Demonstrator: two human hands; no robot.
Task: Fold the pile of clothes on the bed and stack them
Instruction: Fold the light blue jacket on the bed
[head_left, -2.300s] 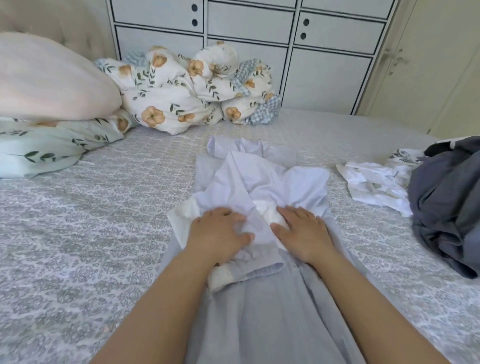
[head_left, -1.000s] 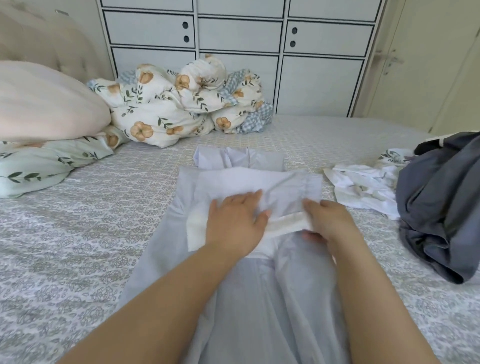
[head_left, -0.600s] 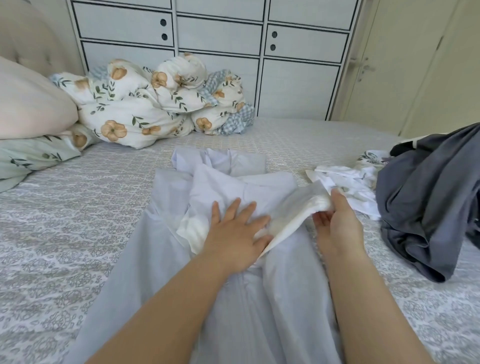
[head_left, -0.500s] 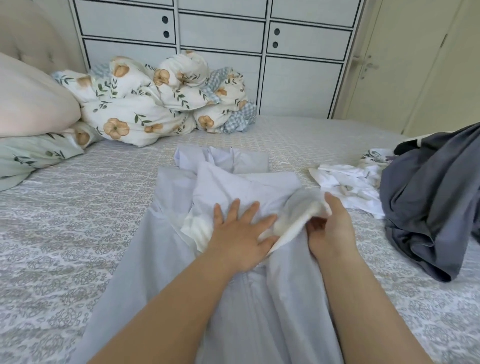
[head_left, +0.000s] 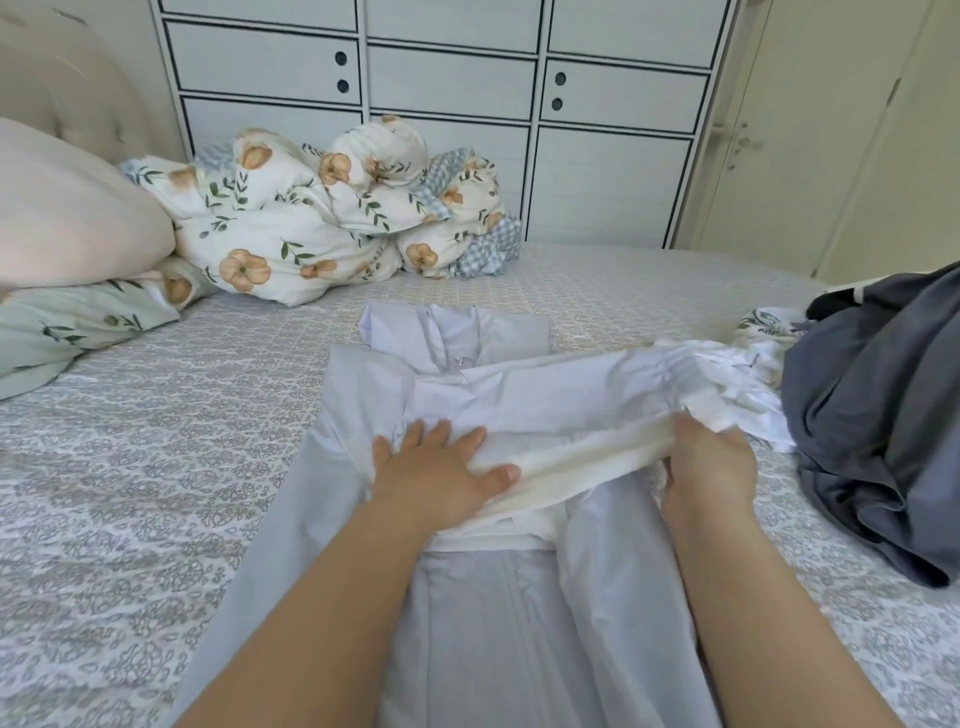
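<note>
Pale lilac cotton garment (head_left: 498, 618) lies spread lengthwise down the middle of the grey patterned bedspread (head_left: 130, 493), its collar end toward the far side and its lower part running between the person's forearms. On its upper part the left hand (head_left: 436, 470) rests flat with straight, spread fingers, pressing the cloth down. The right hand (head_left: 709, 467) has its fingers curled round the end of a white-lined sleeve (head_left: 587, 457), which is pulled out sideways to the right, so that the sleeve stretches across from under the left hand's thumb to the right hand's grip.

Just beyond the right hand lies a crumpled white garment (head_left: 748, 384), and touching that, at the right edge of the bed, a heap of dark grey cloth (head_left: 878, 426) with a small leaf-printed piece (head_left: 769, 322) showing behind it. At the far left a large pale pink pillow (head_left: 67, 218) sits on a mint-green leaf-printed pillow (head_left: 67, 327). Beside them a bundled white duvet with orange flowers (head_left: 311, 218) lies against the white cabinet with black-outlined doors (head_left: 467, 104). A cream door (head_left: 831, 130) stands at the far right.
</note>
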